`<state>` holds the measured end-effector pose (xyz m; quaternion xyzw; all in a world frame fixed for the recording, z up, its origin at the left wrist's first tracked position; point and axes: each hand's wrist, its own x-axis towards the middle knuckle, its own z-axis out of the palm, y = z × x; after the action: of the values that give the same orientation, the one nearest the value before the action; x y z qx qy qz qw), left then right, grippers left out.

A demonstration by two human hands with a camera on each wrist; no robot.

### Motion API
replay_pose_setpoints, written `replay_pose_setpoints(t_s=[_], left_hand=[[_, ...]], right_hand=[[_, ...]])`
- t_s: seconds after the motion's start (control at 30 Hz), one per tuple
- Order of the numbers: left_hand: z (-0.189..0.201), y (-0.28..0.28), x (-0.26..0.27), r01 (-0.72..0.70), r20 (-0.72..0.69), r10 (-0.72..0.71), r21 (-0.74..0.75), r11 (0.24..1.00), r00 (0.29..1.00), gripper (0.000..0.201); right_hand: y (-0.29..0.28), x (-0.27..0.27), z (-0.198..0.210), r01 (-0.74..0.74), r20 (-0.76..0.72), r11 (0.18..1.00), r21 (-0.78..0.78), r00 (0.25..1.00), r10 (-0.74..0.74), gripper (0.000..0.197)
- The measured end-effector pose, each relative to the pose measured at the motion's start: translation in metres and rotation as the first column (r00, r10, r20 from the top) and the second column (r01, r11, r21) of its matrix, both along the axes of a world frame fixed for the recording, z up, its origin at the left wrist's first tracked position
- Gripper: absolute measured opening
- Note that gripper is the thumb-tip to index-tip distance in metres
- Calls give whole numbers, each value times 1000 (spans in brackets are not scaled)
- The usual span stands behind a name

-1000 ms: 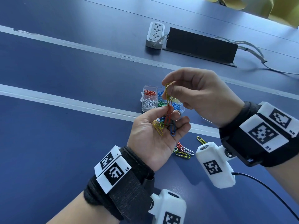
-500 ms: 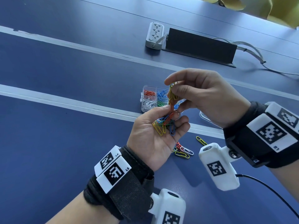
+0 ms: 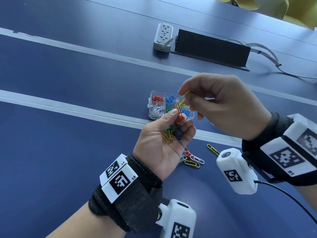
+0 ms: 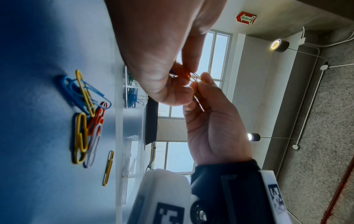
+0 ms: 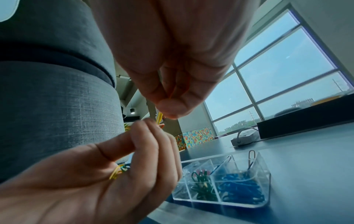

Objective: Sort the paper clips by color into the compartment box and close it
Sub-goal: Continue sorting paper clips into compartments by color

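While your left hand pinches the red clip and cups a few loose clips, slide the linked yellow clip free with the right hand gripping it, seemingly by its top loop. Since a second ago, the chain has tilted and your right hand has shifted rightward. Beneath them, the box sits open.

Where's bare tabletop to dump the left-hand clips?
Free: the blue table left of the left hand, below the pale stripe. Crowded: loose clips between the wrists, compartment box ahead.
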<state>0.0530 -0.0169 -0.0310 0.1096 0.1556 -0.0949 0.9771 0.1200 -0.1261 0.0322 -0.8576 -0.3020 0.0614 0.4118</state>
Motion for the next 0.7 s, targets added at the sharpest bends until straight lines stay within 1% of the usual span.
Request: replay_pose_setpoints(t_s=[0.07, 0.27, 0.63, 0.7], left_hand=[[1, -1, 1, -10, 5, 10, -4, 1000, 1000, 9], [-1, -3, 1, -21, 10, 21, -6, 1000, 1000, 10], [-3, -3, 1, -46, -11, 47, 17, 999, 999, 10], [-4, -3, 1, -48, -31, 49, 20, 999, 998, 14]], right_hand=[[-2, 0, 0, 0, -16, 1000, 14, 1000, 0, 20], [-7, -2, -2, 9, -42, 1000, 22, 999, -8, 19], [-7, -7, 2, 2, 65, 996, -89, 998, 4, 21], [-7, -8, 3, -2, 76, 994, -111, 997, 11, 21]])
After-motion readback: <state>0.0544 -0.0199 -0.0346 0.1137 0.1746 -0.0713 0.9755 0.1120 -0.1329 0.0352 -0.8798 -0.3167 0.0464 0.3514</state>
